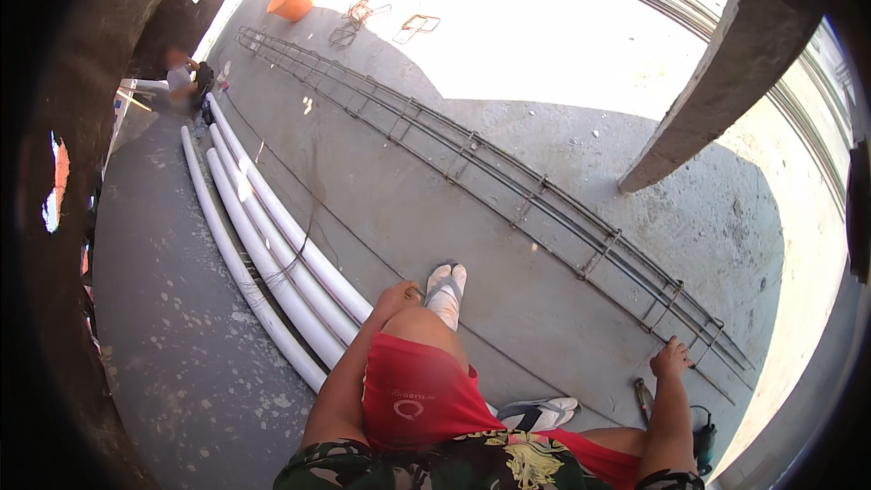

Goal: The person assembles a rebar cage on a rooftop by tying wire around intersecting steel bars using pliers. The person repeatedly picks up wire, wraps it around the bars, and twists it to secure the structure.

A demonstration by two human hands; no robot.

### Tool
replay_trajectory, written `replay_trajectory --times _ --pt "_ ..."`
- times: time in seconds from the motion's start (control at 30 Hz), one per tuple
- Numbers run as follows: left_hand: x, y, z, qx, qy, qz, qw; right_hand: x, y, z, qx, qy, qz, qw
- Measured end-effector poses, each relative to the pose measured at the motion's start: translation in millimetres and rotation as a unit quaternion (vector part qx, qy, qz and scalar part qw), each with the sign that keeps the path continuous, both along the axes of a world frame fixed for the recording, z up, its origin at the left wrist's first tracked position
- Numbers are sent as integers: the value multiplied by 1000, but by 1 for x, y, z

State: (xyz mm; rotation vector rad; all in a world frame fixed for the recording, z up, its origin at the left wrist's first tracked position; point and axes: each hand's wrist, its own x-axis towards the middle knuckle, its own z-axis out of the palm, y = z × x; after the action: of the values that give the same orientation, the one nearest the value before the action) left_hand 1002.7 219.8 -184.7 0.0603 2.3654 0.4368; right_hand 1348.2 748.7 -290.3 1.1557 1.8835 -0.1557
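Note:
A long rebar cage [472,141], bars tied with square stirrups, lies diagonally on the grey floor from far left to near right. At its near end my right hand [671,359] has its fingers closed on the lower bar. Beside my left knee, my left hand [397,298] is closed; a small dark bit shows at its fingertips, too small to name. Just past it a single thin rod [363,240] runs along the floor. Pincers [642,397] lie left of my right forearm, and a dark green power tool [704,443] stands to its right.
Several white pipes [272,259] lie at my left, with loose thin wire [298,259] across them. A concrete column [699,82] rises at the right. Far off are an orange bucket [290,2], loose stirrups [417,27] and a person [181,77] sitting low.

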Motion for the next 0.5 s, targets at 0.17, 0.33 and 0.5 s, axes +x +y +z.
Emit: replay_trajectory --times 0.17,0.33,0.5 --pt "-37 34 112 190 7 162 968 -26 -32 16 47 -89 63 993" --pt "-29 133 243 341 -12 -8 940 -122 -127 81 -122 -110 99 981" --pt "-2 149 179 135 -302 -256 908 -206 -208 162 -284 50 99 952"
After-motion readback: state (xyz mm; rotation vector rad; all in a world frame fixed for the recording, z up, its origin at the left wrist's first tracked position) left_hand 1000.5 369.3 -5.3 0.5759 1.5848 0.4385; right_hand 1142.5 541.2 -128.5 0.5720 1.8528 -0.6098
